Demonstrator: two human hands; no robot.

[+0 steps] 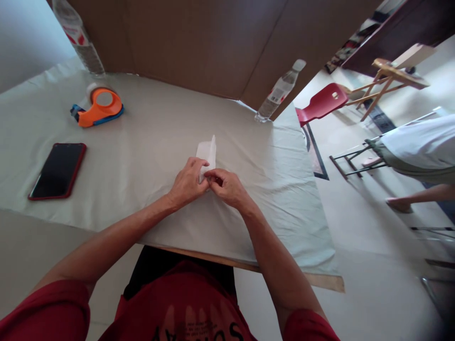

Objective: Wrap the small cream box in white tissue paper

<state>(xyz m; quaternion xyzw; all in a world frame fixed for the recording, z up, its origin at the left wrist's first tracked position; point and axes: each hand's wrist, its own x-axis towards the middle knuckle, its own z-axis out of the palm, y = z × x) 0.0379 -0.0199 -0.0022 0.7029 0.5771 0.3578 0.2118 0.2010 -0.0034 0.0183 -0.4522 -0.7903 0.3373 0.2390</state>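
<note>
Near the middle of the cloth-covered table, a thin white folded sheet [205, 150] stands partly upright; I cannot tell whether it is paper or plastic. My left hand [190, 179] grips its near left side, thumb and fingers closed on it. At its near right corner my right hand [226, 186] has thumb and forefinger pinched together, touching the left fingertips. The fingers hide the sheet's lower end.
An orange and blue tape dispenser [103, 109] and a phone in a red case [59, 170] lie at left. Water bottles [279, 92] stand by a brown cardboard panel [199, 42]. Beyond the table's right edge are a red chair [323, 104] and a seated person [419, 147].
</note>
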